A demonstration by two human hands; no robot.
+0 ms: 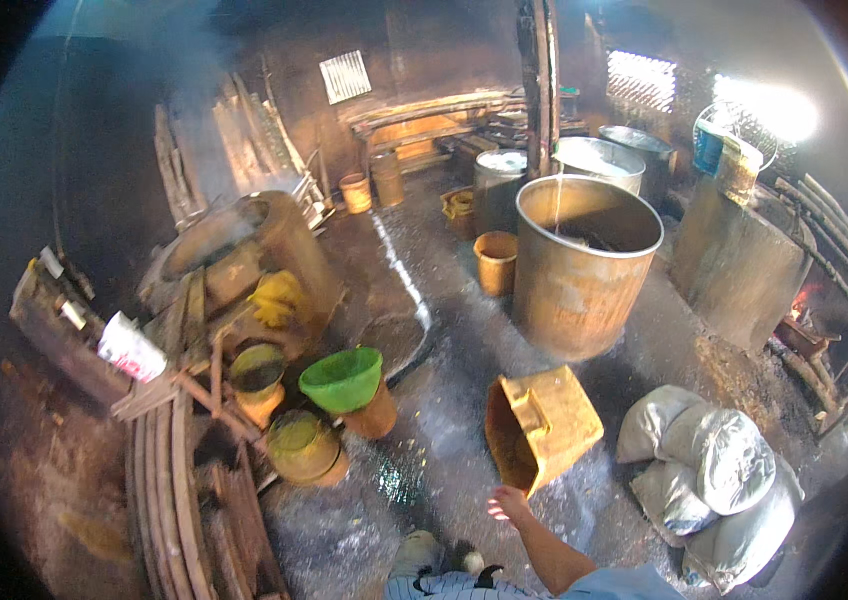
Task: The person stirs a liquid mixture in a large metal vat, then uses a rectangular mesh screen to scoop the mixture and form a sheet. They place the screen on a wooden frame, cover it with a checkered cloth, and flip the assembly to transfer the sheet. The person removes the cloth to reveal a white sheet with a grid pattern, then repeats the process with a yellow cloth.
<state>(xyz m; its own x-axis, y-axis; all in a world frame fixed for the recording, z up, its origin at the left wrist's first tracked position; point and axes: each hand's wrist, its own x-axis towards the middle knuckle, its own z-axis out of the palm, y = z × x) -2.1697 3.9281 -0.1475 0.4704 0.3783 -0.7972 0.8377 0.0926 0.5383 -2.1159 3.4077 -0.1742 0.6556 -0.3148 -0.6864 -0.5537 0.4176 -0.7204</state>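
Observation:
My right hand [508, 506] reaches up from the lower edge with its fingers apart and nothing visible in them, just below the open end of a yellow plastic container [554, 420] lying on its side on the dark floor. I cannot tell whether the fingertips touch it. My left hand is out of sight. To the left of the container stand a green basin [339, 375] on top of a brownish bucket [372, 420] and a yellowish bucket [302, 448].
A large metal drum [574, 300] stands ahead by a wooden post [534, 90]; white sacks [719, 475] lie at right. Left are a smoking stove [299, 255] and stacked poles [154, 480]. A fire [802, 298] glows at far right beside a concrete block [719, 270].

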